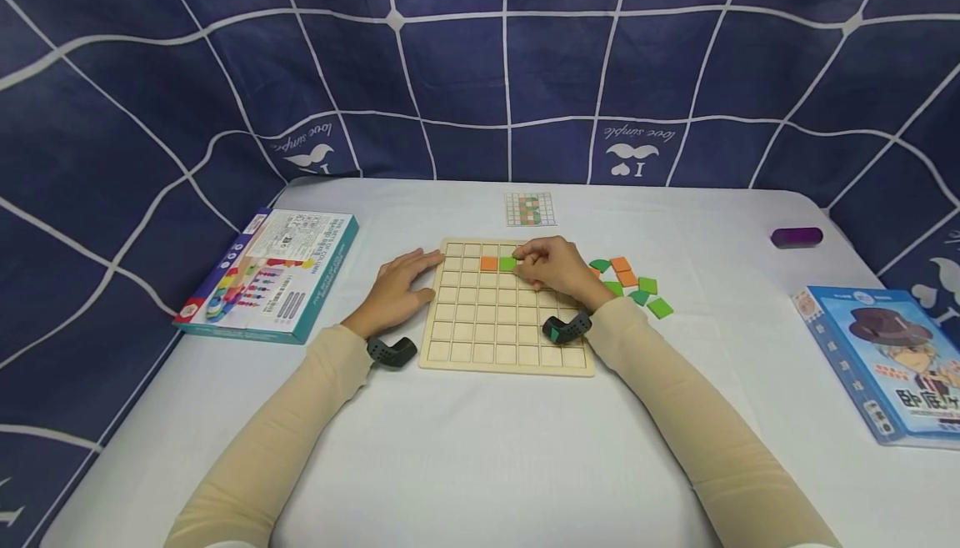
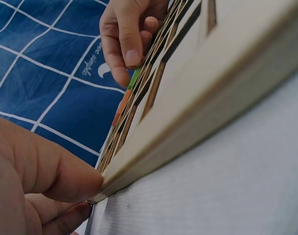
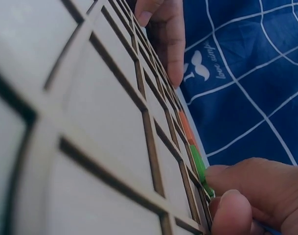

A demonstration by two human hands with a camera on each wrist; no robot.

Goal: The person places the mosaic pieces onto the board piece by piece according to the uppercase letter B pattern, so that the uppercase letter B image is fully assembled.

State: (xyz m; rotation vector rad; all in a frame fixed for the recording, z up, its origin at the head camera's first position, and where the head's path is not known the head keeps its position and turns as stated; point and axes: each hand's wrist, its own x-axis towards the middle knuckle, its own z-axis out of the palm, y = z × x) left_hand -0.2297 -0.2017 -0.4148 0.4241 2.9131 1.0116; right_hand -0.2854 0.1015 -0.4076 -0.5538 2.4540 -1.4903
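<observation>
Pinching a green tile (image 1: 507, 264) between thumb and bent forefinger: right hand (image 1: 555, 266). Tile is at the second row of the wooden grid board (image 1: 483, 312), counting from its far edge; orange tile (image 1: 488, 263) in the next cell to the left. Board flat, around mid-table. Left hand (image 1: 397, 289) unclenched, fingers extended by the board's left edge, thumb touching it. Loose tiles (image 1: 659, 308), green and orange, scattered right of the board. Pattern card (image 1: 530, 209) near the middle of the table's (image 1: 495, 448) far edge. Teal-sided box (image 1: 262, 273) by the left edge, blue box (image 1: 892, 356) by the right; purple object (image 1: 797, 238) toward the far right corner
</observation>
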